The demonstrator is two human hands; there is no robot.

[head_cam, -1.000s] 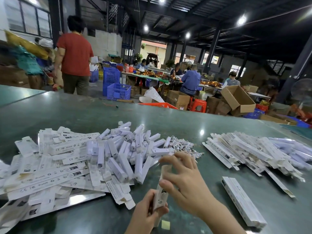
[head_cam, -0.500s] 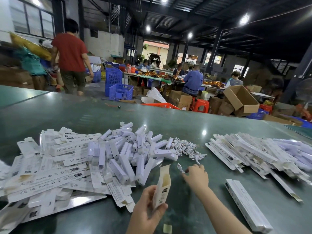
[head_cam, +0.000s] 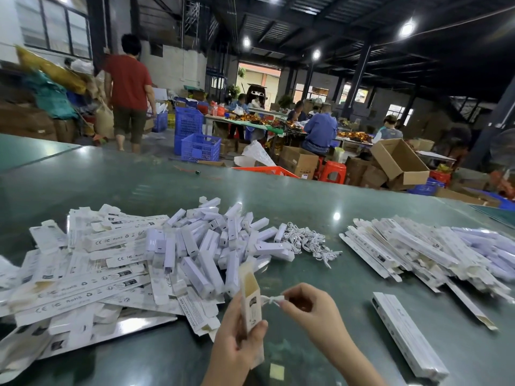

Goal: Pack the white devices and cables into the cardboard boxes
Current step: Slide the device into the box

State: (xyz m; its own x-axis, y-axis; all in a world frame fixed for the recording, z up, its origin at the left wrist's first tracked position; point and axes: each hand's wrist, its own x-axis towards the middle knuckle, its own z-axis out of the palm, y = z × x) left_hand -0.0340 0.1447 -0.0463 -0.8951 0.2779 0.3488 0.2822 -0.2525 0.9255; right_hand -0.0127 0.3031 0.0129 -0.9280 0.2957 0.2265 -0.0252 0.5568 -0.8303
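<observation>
Hands meet low in the middle of the frame, above a green table [head_cam: 278,213]. The left hand [head_cam: 237,338] is closed around a narrow white box [head_cam: 250,302], held upright with its top flap open toward the camera. The right hand [head_cam: 315,313] pinches a small bundled white cable [head_cam: 271,300] between thumb and fingertips; the cable is just beside the box's right edge, and whether it touches the box cannot be told.

Left of centre, a loose heap of white devices [head_cam: 211,246] lies on the table. At its right edge sits a tangle of more white cables [head_cam: 309,242]. Further left and toward the lower left corner spreads a pile of flat, unfolded boxes [head_cam: 83,277] printed with CE and RoHS marks. On the right side of the frame a heap of long, closed boxes [head_cam: 434,252] lies well apart from the devices. One closed box [head_cam: 409,335] lies alone at the lower right, near the right forearm. A small pale square scrap [head_cam: 276,371] rests on the table near the bottom edge, between the two forearms.

Beyond the table, in the upper left, a person in a red shirt [head_cam: 128,82] stands facing away. Blue crates [head_cam: 195,137] stand at upper centre, and seated workers [head_cam: 320,132] gather at a far table behind them.
</observation>
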